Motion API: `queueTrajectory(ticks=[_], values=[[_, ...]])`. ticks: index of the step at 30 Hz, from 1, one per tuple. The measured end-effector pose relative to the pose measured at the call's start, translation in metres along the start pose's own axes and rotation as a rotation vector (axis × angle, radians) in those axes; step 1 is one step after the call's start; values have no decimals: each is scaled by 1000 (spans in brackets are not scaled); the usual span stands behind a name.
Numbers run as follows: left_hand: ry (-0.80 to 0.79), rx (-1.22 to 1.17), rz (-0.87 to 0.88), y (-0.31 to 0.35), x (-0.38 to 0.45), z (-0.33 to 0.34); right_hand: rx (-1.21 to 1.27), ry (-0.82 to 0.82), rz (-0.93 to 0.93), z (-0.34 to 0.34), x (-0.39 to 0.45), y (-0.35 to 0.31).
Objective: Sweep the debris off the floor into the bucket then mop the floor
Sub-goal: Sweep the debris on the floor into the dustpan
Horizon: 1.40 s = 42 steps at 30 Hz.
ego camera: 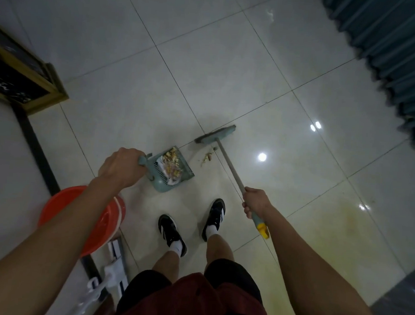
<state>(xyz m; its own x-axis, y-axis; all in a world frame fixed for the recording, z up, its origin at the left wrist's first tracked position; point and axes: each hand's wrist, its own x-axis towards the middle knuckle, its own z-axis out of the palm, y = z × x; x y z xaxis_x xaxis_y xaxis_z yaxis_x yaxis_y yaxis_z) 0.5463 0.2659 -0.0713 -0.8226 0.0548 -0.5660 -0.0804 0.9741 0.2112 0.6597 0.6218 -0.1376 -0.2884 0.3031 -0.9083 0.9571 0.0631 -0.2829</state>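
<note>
Sweeping was under way: the left hand (122, 168) gripped the loaded dustpan (171, 170), the right hand (255, 202) clasped the broom (215, 135). Leftover debris (206, 156) lay ahead of the right hand, wanting one short pull panward; bucket (85, 220) beneath the left forearm.

Glossy pale tiled floor (229, 63), teal curtain (385, 46).

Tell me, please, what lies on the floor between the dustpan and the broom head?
A small scatter of debris on bare tile, between dustpan and broom head, in the head view.
</note>
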Motion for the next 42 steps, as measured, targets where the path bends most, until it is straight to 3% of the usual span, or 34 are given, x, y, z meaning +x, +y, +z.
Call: queueTrajectory(ticks=[7,13,20,25,33,42], values=[[-13,-3,-28,-7,-1,4,169,13,-47,23,38,-50],[-8,0,-15,-16,-3,11,3,3,-86,33,69,-80],[-3,-23,-15,-26,-6,15,-275,-7,-103,75,45,-12],[-24,-31,-24,-32,-12,16,-224,-18,-34,108,-1,32],[-30,-14,-40,-47,-32,9,-156,11,-79,119,-35,52],[-15,-56,-75,-96,-61,3,-462,-70,-287,146,-33,22]])
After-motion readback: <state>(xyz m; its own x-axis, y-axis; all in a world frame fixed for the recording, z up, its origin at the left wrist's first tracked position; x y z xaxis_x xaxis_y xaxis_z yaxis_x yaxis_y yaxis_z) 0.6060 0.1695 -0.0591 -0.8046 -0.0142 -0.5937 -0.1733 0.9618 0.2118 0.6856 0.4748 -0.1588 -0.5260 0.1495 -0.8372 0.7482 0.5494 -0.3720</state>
